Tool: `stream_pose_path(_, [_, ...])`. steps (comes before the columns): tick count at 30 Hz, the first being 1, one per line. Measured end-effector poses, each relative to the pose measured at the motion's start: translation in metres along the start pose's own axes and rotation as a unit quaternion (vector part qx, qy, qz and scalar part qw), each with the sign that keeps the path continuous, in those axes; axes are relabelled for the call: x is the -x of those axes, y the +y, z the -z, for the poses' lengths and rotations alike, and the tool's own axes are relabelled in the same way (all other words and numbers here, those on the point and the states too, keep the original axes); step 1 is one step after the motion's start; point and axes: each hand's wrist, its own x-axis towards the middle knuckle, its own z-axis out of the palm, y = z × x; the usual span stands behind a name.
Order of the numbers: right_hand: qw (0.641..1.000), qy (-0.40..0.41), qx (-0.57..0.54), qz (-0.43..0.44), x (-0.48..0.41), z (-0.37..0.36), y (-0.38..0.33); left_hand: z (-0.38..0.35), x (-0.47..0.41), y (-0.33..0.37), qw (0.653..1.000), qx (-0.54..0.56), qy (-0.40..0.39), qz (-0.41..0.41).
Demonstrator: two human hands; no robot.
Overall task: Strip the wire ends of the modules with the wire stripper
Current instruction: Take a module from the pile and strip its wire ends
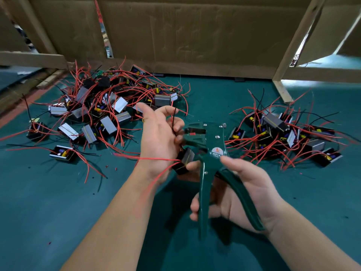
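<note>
Surface: a teal mat (48, 202) covers the bench, boxed in behind by cardboard.
Right hand: the right hand (240, 194) is wrapped round the handles of the green wire stripper (207, 153), with the fingers on the front handle and the palm on the rear one. The handles stand spread, so I judge the squeeze not yet made.
Left hand: the left hand (158, 137) is just left of the stripper head and pinches a black wire (173, 122) between thumb and fingertips, right at the jaws. Whether the wire end sits inside them is hidden by the fingers.
Module in hand: a black module (184, 160) hangs just below the left hand, against the stripper's neck. Its red leads (156, 159) trail back across the left wrist.
Scraps: small red insulation bits (116, 169) lie on the mat left of the left forearm, which suggests some ends are already stripped.
Left heap: a large tangle of modules (93, 114) lies beyond and left of the left hand.
Right heap: a smaller tangle of modules (283, 133) lies beyond and right of the right hand.
Progress: I judge the task mid-run, with one wire at the tool. The wire tips in both heaps are too small to tell which heap is finished, so the share left is unclear.
Backdrop: the cardboard wall (185, 32) stands behind both heaps.
</note>
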Motion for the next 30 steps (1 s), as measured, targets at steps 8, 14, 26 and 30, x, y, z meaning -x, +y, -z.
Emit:
stream_pose_path(8, [0.998,-0.061,-0.006,0.002,-0.001,0.002,0.002,0.004,0.010,0.002,0.995,0.086,-0.046,-0.025])
stream_pose_path(14, [0.979,0.100,0.027,0.174,-0.005,0.005,0.001,0.007,-0.003,-0.010,0.972,-0.184,0.086,-0.115])
stream_pose_path(26, [0.945,0.164,0.036,0.281,0.008,0.015,-0.019,0.050,-0.009,-0.006,0.677,-0.716,0.169,0.028])
stream_pose_path(30, [0.955,0.144,0.038,0.255,0.006,0.013,-0.015,0.056,-0.011,-0.005,0.678,-0.718,0.157,-0.019])
